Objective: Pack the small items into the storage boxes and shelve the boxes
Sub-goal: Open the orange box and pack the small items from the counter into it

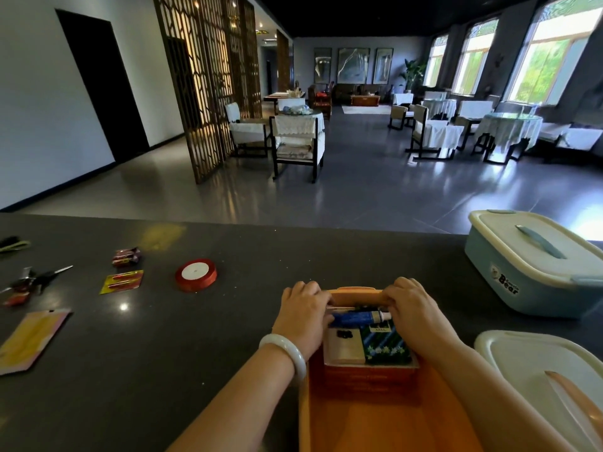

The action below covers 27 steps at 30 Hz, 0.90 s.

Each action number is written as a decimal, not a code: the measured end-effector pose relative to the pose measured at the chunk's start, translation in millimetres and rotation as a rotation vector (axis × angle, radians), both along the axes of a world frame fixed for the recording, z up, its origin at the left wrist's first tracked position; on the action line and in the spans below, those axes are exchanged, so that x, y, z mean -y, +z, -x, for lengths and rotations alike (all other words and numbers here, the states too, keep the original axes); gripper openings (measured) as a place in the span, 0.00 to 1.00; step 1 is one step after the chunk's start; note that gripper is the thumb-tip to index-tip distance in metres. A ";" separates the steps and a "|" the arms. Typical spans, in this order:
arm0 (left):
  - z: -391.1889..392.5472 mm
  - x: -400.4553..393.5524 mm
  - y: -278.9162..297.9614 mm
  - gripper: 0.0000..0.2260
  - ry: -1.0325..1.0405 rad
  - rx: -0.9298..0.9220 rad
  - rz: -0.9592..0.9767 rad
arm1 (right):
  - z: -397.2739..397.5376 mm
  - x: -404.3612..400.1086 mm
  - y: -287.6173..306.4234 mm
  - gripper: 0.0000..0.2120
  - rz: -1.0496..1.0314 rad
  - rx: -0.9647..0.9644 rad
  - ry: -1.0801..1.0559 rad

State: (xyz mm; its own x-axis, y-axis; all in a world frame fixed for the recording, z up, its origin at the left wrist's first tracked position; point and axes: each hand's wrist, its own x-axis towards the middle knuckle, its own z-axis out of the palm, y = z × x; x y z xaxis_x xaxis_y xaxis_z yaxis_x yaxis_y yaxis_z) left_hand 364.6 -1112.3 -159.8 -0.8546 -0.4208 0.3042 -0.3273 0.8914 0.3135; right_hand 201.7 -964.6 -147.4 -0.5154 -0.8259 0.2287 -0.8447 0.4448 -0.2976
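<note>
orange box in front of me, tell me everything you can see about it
The orange box is an open-topped storage bin, plastic by its look, with smooth walls and no lid on it. It stands upright on the dark counter near its front edge, directly below the camera. Its far end holds a blue tube, a dark green patterned packet and a beige flat item; the near part looks bare. The left hand and right hand reach into its far end, fingers curled among the contents.

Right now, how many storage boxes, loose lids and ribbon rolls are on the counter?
Storage boxes: 2, the orange box and the blue box
Loose lids: 1, the white lid
Ribbon rolls: 1, the red ribbon roll
Total: 4
</note>
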 end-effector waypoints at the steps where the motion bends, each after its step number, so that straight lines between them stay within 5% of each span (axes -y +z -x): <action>1: -3.8 3.9 2.8 0.10 0.010 -0.003 -0.002 | -3.2 8.7 4.3 0.07 -0.015 -0.026 0.020; 7: -49.2 47.6 9.7 0.15 0.170 0.135 -0.023 | -51.1 89.3 23.2 0.21 -0.168 -0.137 0.168; 17: -171.5 142.7 -1.4 0.20 0.511 0.373 0.016 | -148.1 224.5 11.9 0.20 -0.250 -0.162 0.453; 27: -218.2 229.8 -39.0 0.32 0.566 0.584 -0.100 | -192.9 322.0 -27.4 0.27 -0.392 -0.011 0.417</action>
State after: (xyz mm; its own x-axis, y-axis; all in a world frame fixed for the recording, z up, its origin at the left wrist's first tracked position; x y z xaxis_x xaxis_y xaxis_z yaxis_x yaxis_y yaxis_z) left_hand 582.9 -1342.1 -198.7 -0.5138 -0.8375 -0.1860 -0.8544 0.5192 0.0220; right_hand 394.6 -1286.6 -174.8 -0.1272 -0.9830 -0.1323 -0.9745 0.1487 -0.1681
